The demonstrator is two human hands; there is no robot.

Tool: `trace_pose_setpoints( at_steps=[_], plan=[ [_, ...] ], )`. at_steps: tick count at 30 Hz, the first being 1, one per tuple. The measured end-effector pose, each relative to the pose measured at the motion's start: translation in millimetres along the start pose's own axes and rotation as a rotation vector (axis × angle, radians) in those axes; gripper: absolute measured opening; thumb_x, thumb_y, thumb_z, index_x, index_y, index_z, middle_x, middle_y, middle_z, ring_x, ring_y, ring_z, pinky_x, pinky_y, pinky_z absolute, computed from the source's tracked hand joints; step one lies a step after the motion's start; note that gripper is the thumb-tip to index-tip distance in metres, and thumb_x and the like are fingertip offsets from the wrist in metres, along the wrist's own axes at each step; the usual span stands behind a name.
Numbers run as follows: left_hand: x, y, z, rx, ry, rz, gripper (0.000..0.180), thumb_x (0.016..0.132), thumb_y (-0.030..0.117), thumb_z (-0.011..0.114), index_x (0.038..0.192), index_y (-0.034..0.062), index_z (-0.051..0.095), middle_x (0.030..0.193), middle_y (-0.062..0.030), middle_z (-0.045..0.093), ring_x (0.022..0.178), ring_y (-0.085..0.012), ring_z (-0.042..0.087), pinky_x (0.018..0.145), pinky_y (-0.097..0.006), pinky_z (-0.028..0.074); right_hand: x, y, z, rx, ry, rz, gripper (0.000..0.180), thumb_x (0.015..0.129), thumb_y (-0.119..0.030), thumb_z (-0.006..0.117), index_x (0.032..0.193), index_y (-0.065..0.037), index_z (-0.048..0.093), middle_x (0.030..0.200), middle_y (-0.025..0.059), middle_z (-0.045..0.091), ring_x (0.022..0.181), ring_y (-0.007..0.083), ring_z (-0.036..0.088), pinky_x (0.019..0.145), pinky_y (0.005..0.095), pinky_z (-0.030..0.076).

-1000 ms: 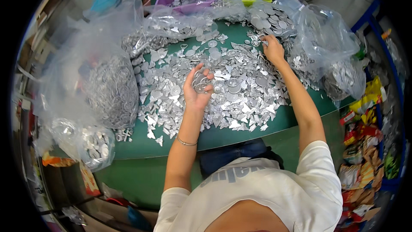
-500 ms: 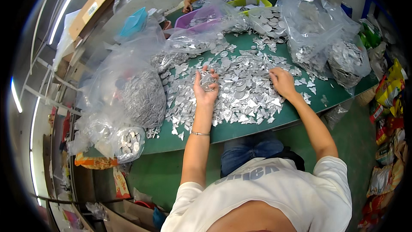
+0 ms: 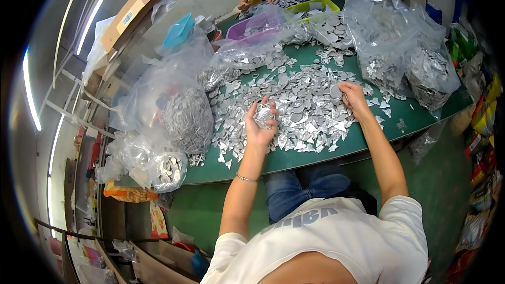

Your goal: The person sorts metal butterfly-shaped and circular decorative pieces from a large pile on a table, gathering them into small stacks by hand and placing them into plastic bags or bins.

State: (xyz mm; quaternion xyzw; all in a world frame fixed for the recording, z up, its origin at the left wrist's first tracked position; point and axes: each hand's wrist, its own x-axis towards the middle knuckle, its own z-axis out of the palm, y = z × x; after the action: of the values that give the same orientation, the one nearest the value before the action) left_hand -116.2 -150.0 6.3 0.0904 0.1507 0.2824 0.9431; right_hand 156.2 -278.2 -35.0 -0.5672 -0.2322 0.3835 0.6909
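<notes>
Silver discs [image 3: 263, 114] sit stacked in the left hand's [image 3: 261, 126] closed grip; right hand [image 3: 353, 98] pinches one disc [image 3: 335, 91].

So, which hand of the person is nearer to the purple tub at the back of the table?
Left. The left hand, holding silver discs, is below the purple tub, closer to its side. The right hand lies farther right on the foil pile.

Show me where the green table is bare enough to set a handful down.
The near edge strip of the green table, between the silver pieces pile and the edge, is free. Another bare patch lies right of the right hand, before the clear bags. The centre, around the left hand, is crowded.
</notes>
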Motion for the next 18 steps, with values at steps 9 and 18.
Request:
trace_pose_setpoints(
  at_steps=[9, 18],
  plan=[
    [34, 0, -6, -0.144, -0.155, -0.036, 0.040, 0.090, 0.046, 0.037, 0.115, 0.0177, 0.050, 0.101, -0.0090, 0.050, 0.084, -0.0183, 0.047, 0.049, -0.021, 0.038, 1, -10, 15, 0.523, -0.109, 0.347, 0.015, 0.082, -0.011, 0.055, 0.094, -0.001, 0.053, 0.058, 0.0016, 0.044, 0.046, 0.0084, 0.043, 0.031, 0.0203, 0.022],
    [79, 10, -3, -0.228, -0.138, -0.001, 0.024, 0.086, 0.028, 0.051, 0.105, 0.0138, 0.054, 0.093, -0.0064, 0.051, 0.081, -0.0162, 0.048, 0.048, -0.018, 0.035, -2, -23, 42, -0.922, 0.099, -0.549, 0.021, 0.072, -0.019, 0.063, 0.090, -0.007, 0.065, 0.087, 0.0100, 0.060, 0.074, 0.0286, 0.059, 0.067, 0.0343, 0.046]
  ],
)
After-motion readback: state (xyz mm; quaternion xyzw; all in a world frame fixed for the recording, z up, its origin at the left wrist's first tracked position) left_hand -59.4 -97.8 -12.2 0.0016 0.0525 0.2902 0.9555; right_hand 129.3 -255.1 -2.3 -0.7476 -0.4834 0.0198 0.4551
